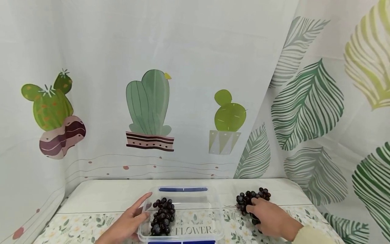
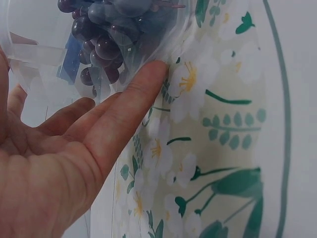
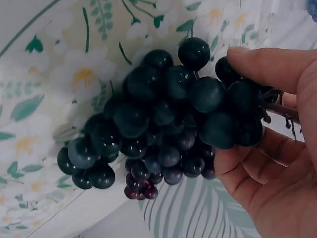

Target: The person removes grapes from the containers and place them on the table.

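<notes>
A clear plastic food container with blue side clips sits before me on the table. A bunch of dark grapes lies inside it, along its left side. My left hand touches the container's left side with extended fingers; in the left wrist view the fingertips rest against the clear wall. To the right of the container, my right hand holds dark grapes. Its thumb and fingers pinch them near the brown stem, and more, smaller grapes show behind these.
The table wears a flower-print cloth with a plain pale band toward the back. Behind it hangs a white curtain with printed cacti, and a leaf-print curtain hangs at the right. Lettering reading FLOWER shows through the container floor.
</notes>
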`<state>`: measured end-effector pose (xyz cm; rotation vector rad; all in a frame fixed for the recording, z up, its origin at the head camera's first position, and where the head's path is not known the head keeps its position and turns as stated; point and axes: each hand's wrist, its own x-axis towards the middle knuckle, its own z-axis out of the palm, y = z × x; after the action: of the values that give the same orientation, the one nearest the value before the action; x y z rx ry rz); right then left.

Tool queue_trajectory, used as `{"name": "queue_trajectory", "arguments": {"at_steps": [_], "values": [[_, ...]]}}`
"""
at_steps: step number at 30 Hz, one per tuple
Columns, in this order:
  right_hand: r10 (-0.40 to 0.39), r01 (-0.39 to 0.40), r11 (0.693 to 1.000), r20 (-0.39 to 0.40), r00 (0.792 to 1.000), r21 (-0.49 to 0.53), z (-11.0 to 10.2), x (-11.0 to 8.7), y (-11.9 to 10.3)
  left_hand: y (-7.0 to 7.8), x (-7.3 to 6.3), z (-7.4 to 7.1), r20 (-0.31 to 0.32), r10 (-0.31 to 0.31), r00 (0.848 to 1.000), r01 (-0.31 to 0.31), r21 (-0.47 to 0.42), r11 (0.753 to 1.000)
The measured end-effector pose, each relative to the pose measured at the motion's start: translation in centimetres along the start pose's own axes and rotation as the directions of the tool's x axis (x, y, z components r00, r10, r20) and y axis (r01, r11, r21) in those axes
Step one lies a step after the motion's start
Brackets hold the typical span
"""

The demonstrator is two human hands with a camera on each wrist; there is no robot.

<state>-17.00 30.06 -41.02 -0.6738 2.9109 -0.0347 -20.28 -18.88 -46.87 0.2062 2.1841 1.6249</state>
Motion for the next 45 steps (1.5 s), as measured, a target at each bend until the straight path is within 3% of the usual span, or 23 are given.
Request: {"name": "queue_trajectory", "arguments": {"at_steps": [5,12,17,20,28,32,45], "values": [[-0.063,0.063,0.998,-0.01,0.998,0.029,0.4,0.5,-0.7,0.1,0.0,0.0,-0.003,-0.005,1.0,0.005,-0.009,1.0],[-0.081,0.081,0.995,-0.002,0.997,0.055,0.3,0.6,-1.1,0.1,0.1,0.1,-0.008,-0.001,1.0,0.001,0.008,1.0],[-0.148,0.151,0.989,-0.147,0.978,0.007,-0.3,0.1,-1.1,0.0,0.0,0.1,0.005,0.006,1.0,-0.006,-0.008,1.0],[-0.152,0.148,0.988,-0.229,0.962,-0.035,-0.6,0.0,-1.3,0.0,-0.2,0.1,0.014,0.006,1.0,-0.005,-0.018,1.0],[-0.21,0.18,0.977,-0.349,0.913,-0.118,-1.4,0.1,-2.8,0.0,-0.1,0.1,-0.003,-0.003,1.0,0.003,-0.013,1.0],[-0.251,0.22,0.967,-0.337,0.907,-0.127,-2.0,0.6,-3.6,-0.1,-0.1,0.1,-0.002,-0.002,1.0,0.002,-0.018,1.0],[-0.334,0.329,0.943,-0.219,0.917,-0.061,-2.8,3.5,-6.3,-0.3,0.2,0.1,-0.01,-0.008,1.0,0.008,-0.01,1.0]]}}
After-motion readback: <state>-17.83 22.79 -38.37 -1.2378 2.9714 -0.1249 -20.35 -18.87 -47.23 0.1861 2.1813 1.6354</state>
